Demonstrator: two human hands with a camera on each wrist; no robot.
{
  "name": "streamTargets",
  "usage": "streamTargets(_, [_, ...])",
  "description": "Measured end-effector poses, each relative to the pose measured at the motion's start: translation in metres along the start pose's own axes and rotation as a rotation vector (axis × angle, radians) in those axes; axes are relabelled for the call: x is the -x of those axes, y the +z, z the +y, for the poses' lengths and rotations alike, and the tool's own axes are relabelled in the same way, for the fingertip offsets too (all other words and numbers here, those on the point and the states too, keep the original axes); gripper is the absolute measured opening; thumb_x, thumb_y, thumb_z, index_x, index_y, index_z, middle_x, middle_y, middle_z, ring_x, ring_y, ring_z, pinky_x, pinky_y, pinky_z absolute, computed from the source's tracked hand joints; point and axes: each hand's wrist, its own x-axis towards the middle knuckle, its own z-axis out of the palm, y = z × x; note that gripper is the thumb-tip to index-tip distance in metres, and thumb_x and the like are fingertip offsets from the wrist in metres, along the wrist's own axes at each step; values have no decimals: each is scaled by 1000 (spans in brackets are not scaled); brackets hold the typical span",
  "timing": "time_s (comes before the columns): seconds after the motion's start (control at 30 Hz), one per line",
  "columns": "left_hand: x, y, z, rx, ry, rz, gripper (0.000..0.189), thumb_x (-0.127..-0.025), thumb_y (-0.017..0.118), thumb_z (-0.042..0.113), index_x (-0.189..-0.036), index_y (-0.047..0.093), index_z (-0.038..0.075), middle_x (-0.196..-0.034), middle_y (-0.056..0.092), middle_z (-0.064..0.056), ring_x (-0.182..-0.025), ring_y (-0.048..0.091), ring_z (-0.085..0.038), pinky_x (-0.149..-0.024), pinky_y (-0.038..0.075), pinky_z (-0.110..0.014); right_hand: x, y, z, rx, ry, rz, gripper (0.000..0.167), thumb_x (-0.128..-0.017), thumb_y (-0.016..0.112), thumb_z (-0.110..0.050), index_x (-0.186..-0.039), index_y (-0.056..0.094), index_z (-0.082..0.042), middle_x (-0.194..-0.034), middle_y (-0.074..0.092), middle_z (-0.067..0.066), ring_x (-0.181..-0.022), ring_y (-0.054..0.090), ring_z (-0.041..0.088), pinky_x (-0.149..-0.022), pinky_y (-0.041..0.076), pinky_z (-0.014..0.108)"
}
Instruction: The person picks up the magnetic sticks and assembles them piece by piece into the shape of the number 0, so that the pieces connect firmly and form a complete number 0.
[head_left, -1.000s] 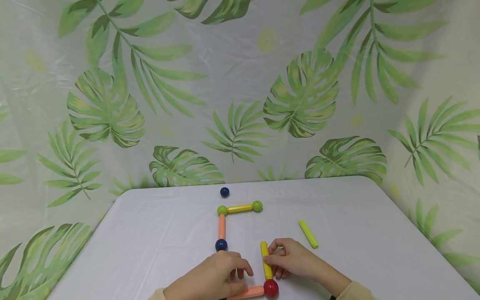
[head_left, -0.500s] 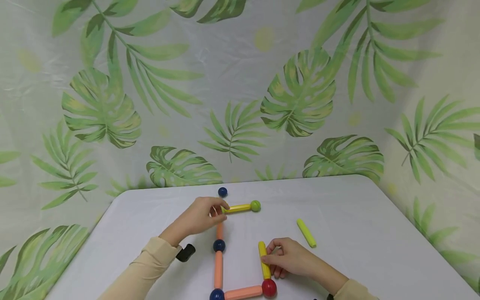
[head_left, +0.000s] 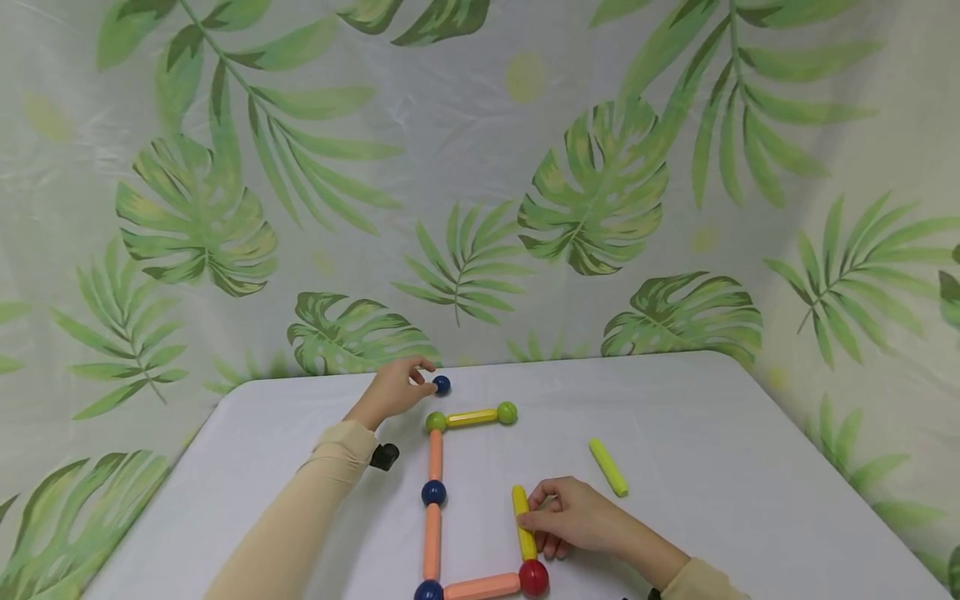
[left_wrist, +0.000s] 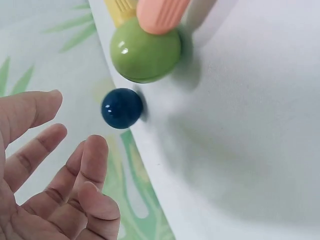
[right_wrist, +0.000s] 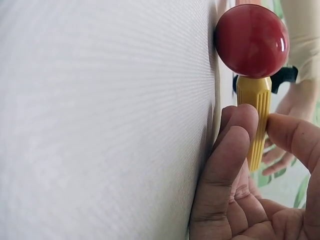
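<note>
At the far edge of the table, my left hand reaches to a loose dark blue ball. In the left wrist view the fingers are spread and bent, and a gap separates them from the blue ball. My right hand pinches a yellow magnetic stick between thumb and fingers. That stick's near end meets a red ball; the right wrist view shows the red ball touching the yellow stick. A pink stick runs left from the red ball to a blue ball.
From that corner, pink sticks and another blue ball lead away to a green ball. A yellow stick joins it to a second green ball. A lime stick lies loose on the right of the white table.
My left hand has moved from the near pink stick, past the green ball, to the far blue ball. My right hand stays on the yellow stick.
</note>
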Motion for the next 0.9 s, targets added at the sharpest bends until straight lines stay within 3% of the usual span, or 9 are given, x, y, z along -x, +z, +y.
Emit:
streamTargets(0.23, [-17, 8, -10, 29, -71, -8, 38, -101, 75, 22, -135, 68, 7, -117, 72, -19, -98, 67, -30, -80, 56, -41, 0, 1, 0, -6, 1, -2, 23, -100, 76, -26, -104, 65, -6, -71, 72, 2, -57, 62, 9, -55, 52, 20])
streamTargets(0.67, [-35, 22, -14, 39, -93, -8, 42, -98, 79, 25, -135, 70, 6, -120, 73, -21, -100, 69, -29, -82, 56, -40, 0, -2, 0, -7, -4, 8, 22, -100, 76, -26, -103, 65, -6, -70, 72, 2, -56, 63, 9, -55, 53, 21])
streamTargets(0.9, [-30, 33, -16, 42, -117, 24, 33, -97, 79, 20, -125, 71, 6, -110, 75, -18, -91, 68, -25, -76, 53, -33, -1, -1, 3, -30, -2, -9, 21, -101, 76, -25, -102, 65, -7, -70, 72, 2, -55, 63, 9, -54, 53, 19])
